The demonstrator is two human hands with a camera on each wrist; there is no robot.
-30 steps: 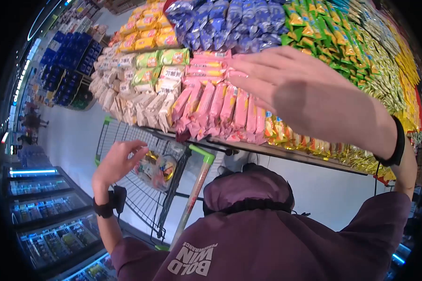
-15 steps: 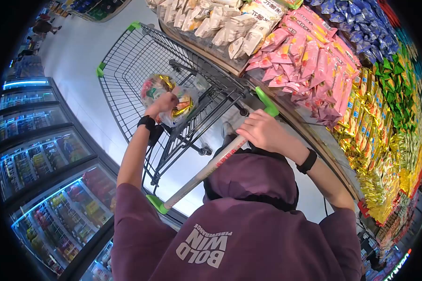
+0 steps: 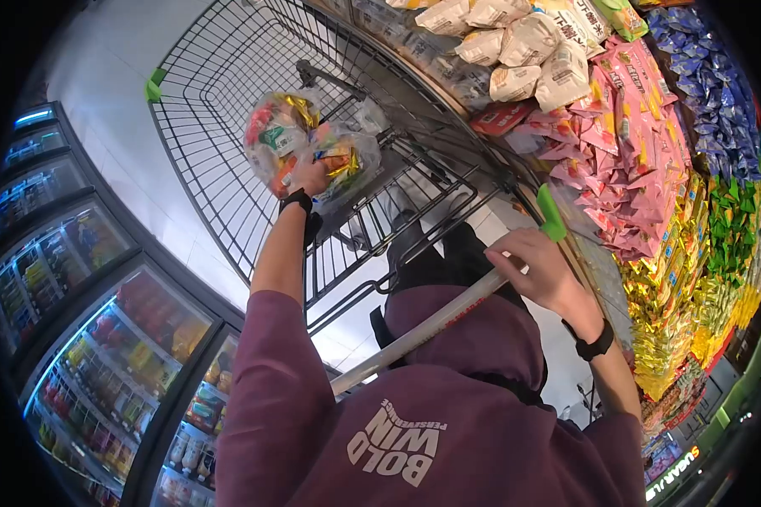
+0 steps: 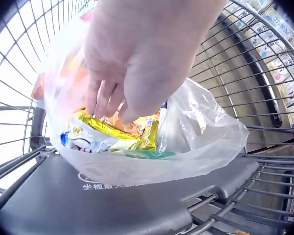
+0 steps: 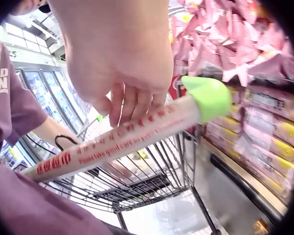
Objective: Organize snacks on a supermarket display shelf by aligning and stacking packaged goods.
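Note:
A clear plastic bag (image 3: pixel 283 139) of colourful wrapped snacks sits on the grey child-seat flap (image 4: pixel 112 205) of a wire shopping cart (image 3: pixel 199 93). My left hand (image 3: pixel 311 177) grips the bag at its top; in the left wrist view the left hand's fingers (image 4: pixel 105 95) curl down into the bag (image 4: pixel 196 142) over gold and green packets. My right hand (image 3: pixel 539 270) is wrapped round the cart's pale handle bar (image 3: pixel 423 329) next to its green end cap (image 3: pixel 552 215). From the right wrist view, the right hand's fingers (image 5: pixel 130 100) hook over the bar (image 5: pixel 112 144) with red lettering.
A shelf of snack packets runs along the right: pink packets (image 3: pixel 630 127), white ones (image 3: pixel 524 51), yellow and green ones (image 3: pixel 710 279). Glass-door freezer cases (image 3: pixel 84 321) line the left. White floor (image 3: pixel 110 76) lies beyond the cart.
My right hand came down from the pink packets on the shelf and took hold of the cart handle. My left hand closed on the bag in the cart.

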